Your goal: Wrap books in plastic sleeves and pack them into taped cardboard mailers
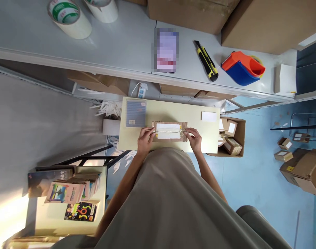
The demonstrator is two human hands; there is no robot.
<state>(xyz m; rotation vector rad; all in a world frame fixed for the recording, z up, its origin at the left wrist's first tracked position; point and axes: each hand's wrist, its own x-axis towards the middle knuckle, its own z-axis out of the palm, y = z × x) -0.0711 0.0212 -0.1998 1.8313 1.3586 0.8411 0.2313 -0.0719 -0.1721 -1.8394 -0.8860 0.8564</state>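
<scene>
A small flat cardboard parcel [169, 131] with a white label on top lies on a pale yellow low table [170, 110]. My left hand [145, 139] grips its left end with curled fingers. My right hand [194, 137] pinches its right end the same way. A blue-grey booklet [135, 113] lies on the table just left of the parcel. A white card [209, 116] sits at the table's right.
A grey shelf [116, 45] above holds two tape rolls [69, 17], a yellow-black utility knife [206, 61], an orange-blue tape dispenser [242, 68] and cardboard boxes [271, 20]. An open carton of small parcels [231, 136] stands right of the table. Books [67, 192] are stacked lower left.
</scene>
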